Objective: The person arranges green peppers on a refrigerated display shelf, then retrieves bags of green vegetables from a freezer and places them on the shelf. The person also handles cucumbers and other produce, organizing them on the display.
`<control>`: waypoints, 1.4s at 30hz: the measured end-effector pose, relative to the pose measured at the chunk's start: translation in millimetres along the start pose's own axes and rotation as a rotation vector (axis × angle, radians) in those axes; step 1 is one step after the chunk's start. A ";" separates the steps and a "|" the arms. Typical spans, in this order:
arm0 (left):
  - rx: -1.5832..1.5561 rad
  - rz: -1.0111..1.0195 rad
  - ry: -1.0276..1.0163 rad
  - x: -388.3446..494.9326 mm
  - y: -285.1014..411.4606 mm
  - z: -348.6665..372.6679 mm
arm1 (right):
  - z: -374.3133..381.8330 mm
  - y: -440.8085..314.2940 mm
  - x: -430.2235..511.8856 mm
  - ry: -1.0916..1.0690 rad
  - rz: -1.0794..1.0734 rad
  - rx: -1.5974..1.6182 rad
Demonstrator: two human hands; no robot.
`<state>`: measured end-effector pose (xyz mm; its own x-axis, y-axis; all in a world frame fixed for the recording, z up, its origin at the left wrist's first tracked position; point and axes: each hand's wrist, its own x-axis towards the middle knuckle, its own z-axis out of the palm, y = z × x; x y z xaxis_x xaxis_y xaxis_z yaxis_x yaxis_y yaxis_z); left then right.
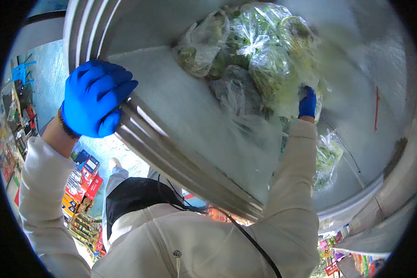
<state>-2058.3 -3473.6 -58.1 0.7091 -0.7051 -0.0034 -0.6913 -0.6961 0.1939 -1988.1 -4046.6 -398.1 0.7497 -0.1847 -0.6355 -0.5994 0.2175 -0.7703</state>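
My left hand (95, 99), in a blue glove, rests with its fingers curled over the ribbed metal rim (149, 135) of a white chest freezer. My right hand (307, 102), also blue-gloved, reaches deep inside, against a blurred yellow-green plastic bag (286, 93). Its fingertips are mostly hidden there, so the grip is unclear. Several clear plastic bags of leafy greens (264, 34) are heaped at the far side of the interior. A darker clear bag (238, 88) lies at the front of that heap. Nearer my right forearm is another bag of greens (328, 160).
A thin dark cord (345, 147) and a red streak (376, 109) show on the right of the freezer interior. Stacked boxes (87, 170) stand on the floor at left, beyond them a blue plastic stool (22, 71). A black cable (250, 239) crosses my jacket.
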 end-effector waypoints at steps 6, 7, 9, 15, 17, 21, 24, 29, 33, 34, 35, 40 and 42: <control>-0.015 -0.014 0.078 -4.8 3.7 -0.6 | 66.5 -31.2 -68.3 0.024 0.005 0.109; -0.021 -0.018 0.101 -5.8 4.0 -1.6 | 74.5 -35.5 -84.8 0.085 -0.012 0.052; 0.015 -0.025 0.071 -7.8 5.0 -2.9 | 77.5 -65.8 -120.6 0.109 0.022 0.131; -0.045 -0.038 0.055 -16.0 4.4 -1.4 | 143.3 -224.0 -261.2 0.114 -0.362 0.065; -0.030 -0.036 0.069 -17.1 4.2 1.3 | 168.0 -275.6 -330.0 0.133 -0.449 -0.055; -0.104 -0.006 0.294 -14.4 11.1 -15.4 | 214.0 -328.8 -464.8 0.046 -0.757 -0.447; -0.326 -0.047 0.565 -12.2 29.0 -70.8 | 253.6 -352.4 -541.4 0.030 -1.141 -0.613; -0.538 0.137 1.067 -25.5 76.6 -226.0 | 364.8 -378.2 -611.2 -0.163 -1.581 -0.578; -0.938 -0.002 0.887 -66.2 90.7 -308.0 | 418.7 -378.0 -662.9 -0.658 -1.182 -0.583; -1.038 -0.069 0.813 -77.6 86.9 -313.1 | 432.3 -375.6 -661.5 -0.697 -1.280 -0.464; -1.139 -0.051 0.753 -90.0 80.0 -311.7 | 427.4 -371.9 -659.8 -0.716 -1.296 -0.428; -1.010 -0.507 0.955 -247.4 26.3 -270.5 | 273.4 -307.1 -560.2 -0.485 -1.016 -0.591; -1.242 -0.891 1.199 -316.1 28.7 -241.9 | 200.1 -232.0 -489.5 -0.078 -0.579 -1.339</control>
<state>-2268.6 -3237.9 185.8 0.8291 0.5589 -0.0161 -0.0494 0.1020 0.9936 -2159.9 -3814.8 102.2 0.9586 0.1261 -0.2552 0.0103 -0.9113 -0.4115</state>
